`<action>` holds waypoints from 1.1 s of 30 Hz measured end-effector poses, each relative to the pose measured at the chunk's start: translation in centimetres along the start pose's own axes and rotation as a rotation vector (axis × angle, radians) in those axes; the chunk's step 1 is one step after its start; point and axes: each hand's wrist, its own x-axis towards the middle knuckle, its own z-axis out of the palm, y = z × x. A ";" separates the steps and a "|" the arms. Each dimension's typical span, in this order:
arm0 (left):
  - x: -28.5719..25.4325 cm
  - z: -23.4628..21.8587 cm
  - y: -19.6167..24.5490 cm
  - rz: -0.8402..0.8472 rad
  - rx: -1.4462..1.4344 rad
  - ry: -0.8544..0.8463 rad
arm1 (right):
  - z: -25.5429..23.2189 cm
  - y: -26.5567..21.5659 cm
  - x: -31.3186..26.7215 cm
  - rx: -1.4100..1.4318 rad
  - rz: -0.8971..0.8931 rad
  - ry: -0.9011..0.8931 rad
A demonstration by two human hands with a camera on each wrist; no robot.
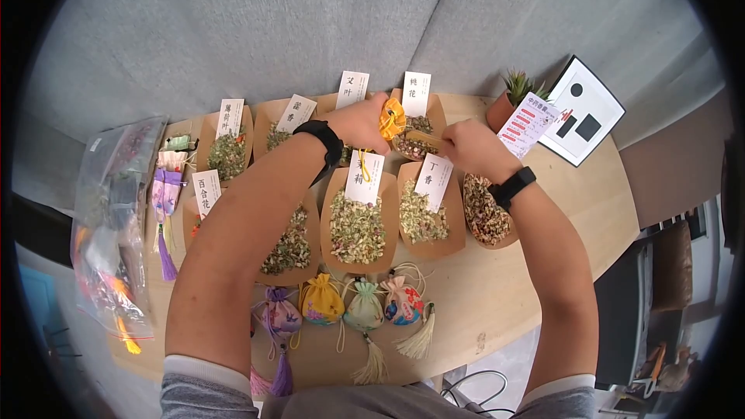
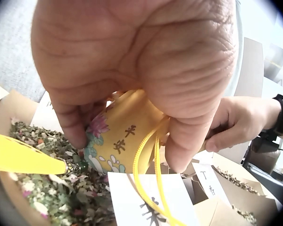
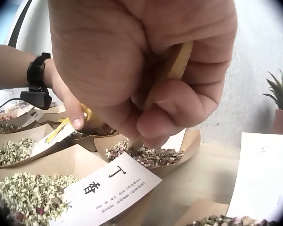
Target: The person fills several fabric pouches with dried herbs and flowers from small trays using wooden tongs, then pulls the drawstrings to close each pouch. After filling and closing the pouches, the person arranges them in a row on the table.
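Observation:
My left hand (image 1: 358, 122) (image 2: 137, 56) grips a yellow pouch (image 1: 392, 119) (image 2: 127, 134) with a printed flower and a looped yellow cord (image 2: 140, 160). My right hand (image 1: 475, 146) (image 3: 146, 66) pinches a thin wooden utensil (image 1: 423, 137) (image 3: 180, 61) between curled fingers and thumb. The utensil reaches left toward the pouch, above the back paper tray of dried petals (image 1: 420, 124) (image 3: 162, 157). Its far end is hard to make out. Part of the pouch is hidden by the left fingers in the left wrist view.
Paper trays of dried herbs (image 1: 357, 229) with white label cards (image 1: 434, 173) stand in two rows. Several tasselled pouches (image 1: 322, 299) lie in front. A plastic bag (image 1: 112, 233) lies at the left; a potted plant (image 1: 500, 112), a printed card (image 1: 528, 128) and a framed picture (image 1: 594, 102) stand at the right.

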 end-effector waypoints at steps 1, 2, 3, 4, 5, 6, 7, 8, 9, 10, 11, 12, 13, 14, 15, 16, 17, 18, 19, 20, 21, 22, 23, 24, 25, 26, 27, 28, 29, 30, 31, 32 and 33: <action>0.0 0.0 0.0 0.001 -0.007 0.000 | -0.5 0.2 -0.1 0.044 0.001 0.024; 0.0 0.0 0.1 0.002 -0.009 0.000 | -1.1 0.4 -0.3 0.042 0.003 0.023; 0.0 0.0 0.2 -0.012 -0.013 -0.002 | -1.8 0.5 -0.4 0.053 -0.012 0.065; 0.0 0.1 0.3 -0.027 -0.017 -0.004 | -2.4 0.5 -0.4 0.063 -0.027 0.107; 0.0 0.1 0.2 -0.026 -0.019 -0.004 | -3.2 0.2 -0.5 0.062 -0.027 0.105; 0.2 0.1 0.1 -0.028 -0.017 -0.004 | -4.1 -0.1 -0.5 0.059 -0.014 0.116; 0.3 0.2 0.0 -0.029 -0.015 -0.004 | -4.9 -0.4 -0.6 0.056 -0.001 0.127; 0.4 0.2 -0.1 -0.029 -0.015 -0.004 | -5.7 -1.0 -0.8 0.056 -0.001 0.127; 0.5 0.3 -0.1 -0.030 -0.008 0.001 | -6.3 -1.9 -0.8 0.077 0.000 0.118; 0.6 0.4 -0.2 -0.031 0.001 0.004 | -6.6 -2.6 -0.7 0.098 0.001 0.110; 0.5 0.4 0.1 -0.030 0.002 0.003 | -6.5 -2.9 -0.6 0.099 0.002 0.112; 0.4 0.3 0.3 -0.038 0.002 0.008 | -6.5 -3.2 -0.5 0.116 0.008 0.082; 0.3 0.3 0.4 -0.047 0.001 0.012 | -6.5 -3.3 -0.4 0.134 0.012 0.050; 0.4 0.3 0.2 -0.050 -0.001 0.011 | -6.7 -3.2 -0.5 0.135 0.012 0.048; 0.4 0.3 -0.1 -0.027 -0.014 0.018 | -7.1 -2.8 -0.5 0.108 0.031 0.056; 0.5 0.3 -0.4 -0.005 -0.028 0.025 | -7.3 -2.5 -0.6 0.081 0.050 0.064; 0.2 0.1 -0.3 -0.008 -0.029 0.026 | -7.2 -2.1 -0.7 0.081 0.047 0.062; -0.1 -0.1 -0.1 -0.013 -0.010 0.029 | -6.8 -1.6 -0.8 0.041 0.051 0.023; -0.2 -0.2 0.1 -0.016 0.011 0.031 | -6.4 -1.2 -0.9 0.001 0.058 -0.014; 0.0 -0.1 -0.1 -0.013 0.012 0.029 | -5.8 -1.1 -1.0 0.000 0.061 -0.013; 0.1 0.0 -0.4 -0.002 0.006 0.028 | -5.2 -1.0 -1.0 -0.020 0.014 -0.048; 0.3 0.0 -0.7 0.007 0.001 0.027 | -4.4 -0.8 -0.9 -0.039 -0.036 -0.082; 0.1 0.0 -0.4 0.005 0.001 0.026 | -3.6 -0.5 -0.7 -0.029 -0.046 -0.083; 0.0 -0.1 -0.2 -0.001 0.001 0.024 | -2.9 -0.3 -0.4 -0.026 -0.049 -0.083; -0.2 -0.2 0.1 -0.005 0.002 0.022 | -2.3 -0.2 -0.1 -0.089 -0.050 -0.089; -0.1 -0.2 -0.2 -0.007 0.004 0.023 | -1.9 -0.1 0.2 -0.153 -0.050 -0.095; 0.1 -0.1 -0.4 0.005 -0.005 0.028 | -1.7 0.2 0.3 -0.153 -0.051 -0.094; 0.2 0.0 -0.7 0.017 -0.016 0.032 | -1.7 0.7 0.5 -0.159 -0.007 -0.058; 0.1 -0.2 -0.5 0.014 -0.018 0.032 | -1.9 1.1 0.7 -0.165 0.036 -0.024; -0.1 -0.4 -0.3 -0.003 -0.013 0.015 | -2.1 1.5 0.7 -0.165 0.034 -0.028; -0.2 -0.5 0.0 -0.016 -0.005 -0.003 | -2.6 1.9 0.5 -0.177 0.073 -0.062; -0.1 -0.4 -0.2 -0.014 -0.006 -0.003 | -3.1 2.1 0.3 -0.190 0.114 -0.095; 0.0 -0.3 -0.4 0.009 -0.009 0.015 | -3.3 2.0 0.3 -0.158 0.160 -0.156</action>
